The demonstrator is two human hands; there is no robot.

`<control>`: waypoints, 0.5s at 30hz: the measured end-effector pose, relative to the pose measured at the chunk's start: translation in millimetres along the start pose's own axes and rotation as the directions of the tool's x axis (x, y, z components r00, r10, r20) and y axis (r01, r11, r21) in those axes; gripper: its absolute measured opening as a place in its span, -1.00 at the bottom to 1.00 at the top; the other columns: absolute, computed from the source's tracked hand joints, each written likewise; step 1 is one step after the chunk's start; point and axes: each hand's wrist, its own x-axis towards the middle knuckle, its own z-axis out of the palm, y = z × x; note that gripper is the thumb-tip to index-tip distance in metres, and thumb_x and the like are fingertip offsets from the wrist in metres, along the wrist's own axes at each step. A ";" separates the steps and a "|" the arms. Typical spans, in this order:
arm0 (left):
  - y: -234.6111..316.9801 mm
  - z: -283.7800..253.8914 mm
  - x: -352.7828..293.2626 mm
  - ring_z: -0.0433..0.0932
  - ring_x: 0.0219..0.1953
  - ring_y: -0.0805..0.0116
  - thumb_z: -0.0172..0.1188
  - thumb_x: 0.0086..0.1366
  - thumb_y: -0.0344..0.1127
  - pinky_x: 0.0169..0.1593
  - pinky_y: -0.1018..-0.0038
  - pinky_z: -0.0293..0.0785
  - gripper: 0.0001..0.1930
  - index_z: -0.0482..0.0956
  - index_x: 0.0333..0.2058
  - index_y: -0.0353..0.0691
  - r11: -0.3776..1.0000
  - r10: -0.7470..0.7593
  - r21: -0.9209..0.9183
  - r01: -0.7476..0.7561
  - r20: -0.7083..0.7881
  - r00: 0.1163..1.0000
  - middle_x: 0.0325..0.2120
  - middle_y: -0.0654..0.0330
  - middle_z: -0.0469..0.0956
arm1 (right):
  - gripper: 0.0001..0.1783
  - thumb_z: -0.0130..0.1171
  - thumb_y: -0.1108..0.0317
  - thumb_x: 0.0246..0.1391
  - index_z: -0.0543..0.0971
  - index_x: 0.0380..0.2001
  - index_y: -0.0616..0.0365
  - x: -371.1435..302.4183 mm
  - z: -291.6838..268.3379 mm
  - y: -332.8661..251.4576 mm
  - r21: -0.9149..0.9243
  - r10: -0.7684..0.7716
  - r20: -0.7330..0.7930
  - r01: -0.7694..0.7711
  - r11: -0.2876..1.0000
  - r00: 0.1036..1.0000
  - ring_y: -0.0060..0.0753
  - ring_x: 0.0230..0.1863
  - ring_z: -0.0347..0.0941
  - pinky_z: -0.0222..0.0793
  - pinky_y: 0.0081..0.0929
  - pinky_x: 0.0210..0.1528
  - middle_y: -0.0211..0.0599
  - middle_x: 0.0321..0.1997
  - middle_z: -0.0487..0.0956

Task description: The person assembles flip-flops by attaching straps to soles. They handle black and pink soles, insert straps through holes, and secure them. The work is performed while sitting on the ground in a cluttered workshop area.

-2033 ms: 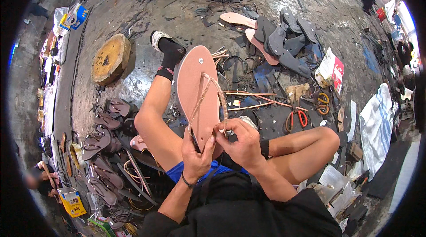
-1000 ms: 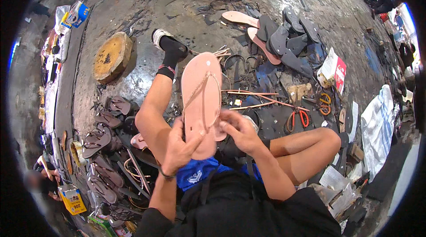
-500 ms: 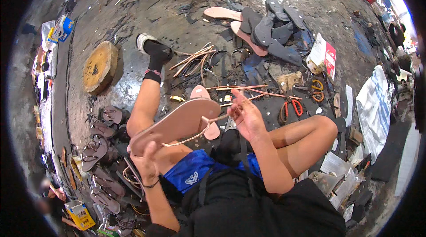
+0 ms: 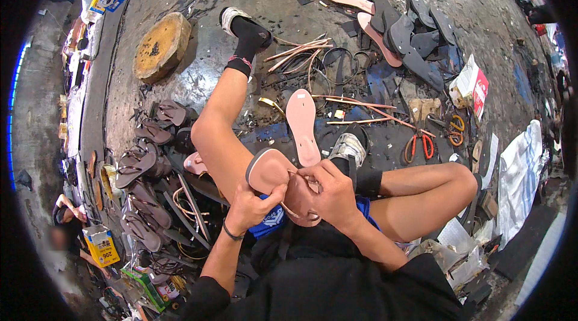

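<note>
Over my lap I hold a pink flip-flop sandal (image 4: 267,167), its toe or heel end tipped up and the sole looking bent. My left hand (image 4: 248,208) is closed on its left edge, the thumb pressing on the strap side. With fingers pinched together, my right hand (image 4: 332,193) grips the thin strap (image 4: 289,208) near the sole; my fingers hide the exact spot. Just beyond the sandal a loose pink sole (image 4: 301,117) lies flat on the floor between my legs.
Strips of cord (image 4: 301,53), red-handled scissors (image 4: 419,146) and orange-handled scissors (image 4: 456,131) lie ahead. Dark soles (image 4: 415,38) are piled at the far right. A round wooden block (image 4: 161,47) stands far left, finished sandals (image 4: 137,164) nearer left. A white cloth (image 4: 519,179) lies right.
The sandal has come closer to my lap and is now bent. My right hand, stretching the strap out to the right before, has moved in against the sole. The view has shifted.
</note>
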 end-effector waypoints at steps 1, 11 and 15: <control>-2.0 0.1 0.5 0.68 -0.19 0.37 0.41 0.15 -0.40 -0.07 0.41 0.59 -0.66 0.63 -0.09 -0.35 0.999 0.040 0.036 -0.040 0.009 0.999 -0.28 0.13 0.70 | -0.82 0.38 0.35 0.04 0.68 -0.28 0.17 -0.9 1.3 -0.4 -0.020 -0.014 -0.010 0.014 1.000 1.000 -0.20 -0.39 0.62 0.55 -0.35 -0.33 -0.27 -0.33 0.60; -2.6 4.1 0.0 0.61 0.01 0.30 0.37 0.14 -0.46 0.13 0.37 0.51 -0.50 0.52 0.09 -0.36 0.993 0.115 -0.002 -0.115 0.037 0.993 -0.01 0.09 0.62 | -0.81 0.39 0.41 0.09 0.63 -0.27 0.26 1.3 -13.2 2.7 0.252 0.097 0.158 -0.135 0.958 0.983 -0.37 -0.32 0.65 0.54 -0.45 -0.25 -0.19 -0.25 0.67; -3.3 -0.8 7.9 0.61 0.04 0.34 0.31 0.20 -0.44 0.15 0.35 0.51 -0.54 0.54 0.10 -0.35 0.991 0.134 -0.029 -0.134 0.017 0.991 0.02 0.09 0.63 | -0.59 0.46 0.28 0.08 0.54 -0.11 0.26 0.9 0.1 4.4 0.524 0.270 0.138 -0.302 0.796 0.953 -0.53 -0.26 0.64 0.55 -0.46 -0.16 -0.26 -0.28 0.69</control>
